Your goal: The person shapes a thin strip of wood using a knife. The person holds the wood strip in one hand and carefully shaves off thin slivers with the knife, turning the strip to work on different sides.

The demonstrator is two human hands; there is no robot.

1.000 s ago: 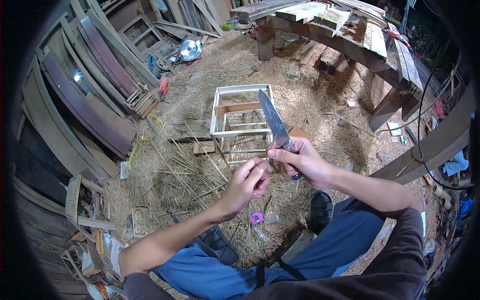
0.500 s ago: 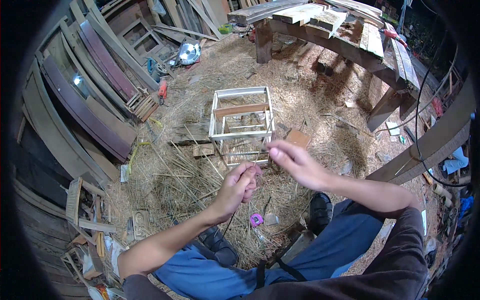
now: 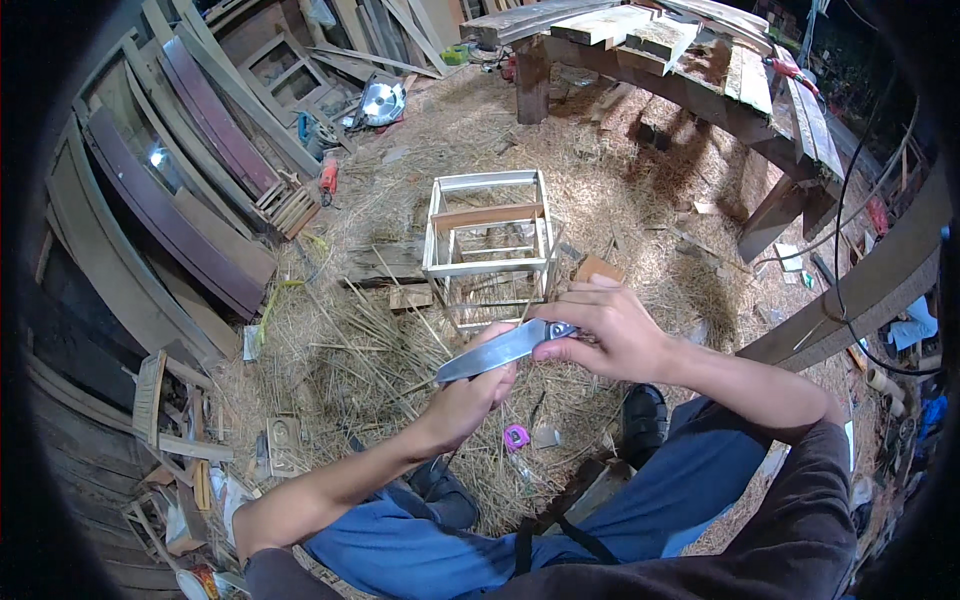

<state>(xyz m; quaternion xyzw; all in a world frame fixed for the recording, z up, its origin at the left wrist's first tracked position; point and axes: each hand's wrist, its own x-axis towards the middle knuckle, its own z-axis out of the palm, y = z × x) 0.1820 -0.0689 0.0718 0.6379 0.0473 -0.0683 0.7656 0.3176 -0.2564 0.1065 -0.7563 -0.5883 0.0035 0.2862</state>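
My right hand (image 3: 625, 328) is closed around the handle of a knife (image 3: 500, 350), whose broad shiny blade points left. That blade lies across the top of my left hand (image 3: 462, 410) and hides part of its fingers. The left fingers are curled closed on a thin strip (image 3: 530, 290), which shows just above the hands; the rest of it is mostly covered. Just beyond both hands stands a small open frame of pale wooden bars (image 3: 488, 268), with a browner crosspiece near its top.
Thin sticks (image 3: 375, 350) and shavings litter the ground. A pink tape measure (image 3: 516, 437) lies between my feet. A heavy timber bench (image 3: 640, 75) stands far right, and a circular saw (image 3: 380, 102) sits far left near leaning boards (image 3: 170, 220). A post (image 3: 850, 285) and cable flank my right.
The knife, blurred and barely visible before, now shows its blade flat over my left hand. My right hand has come slightly down and right, its fingers wrapped on the handle.
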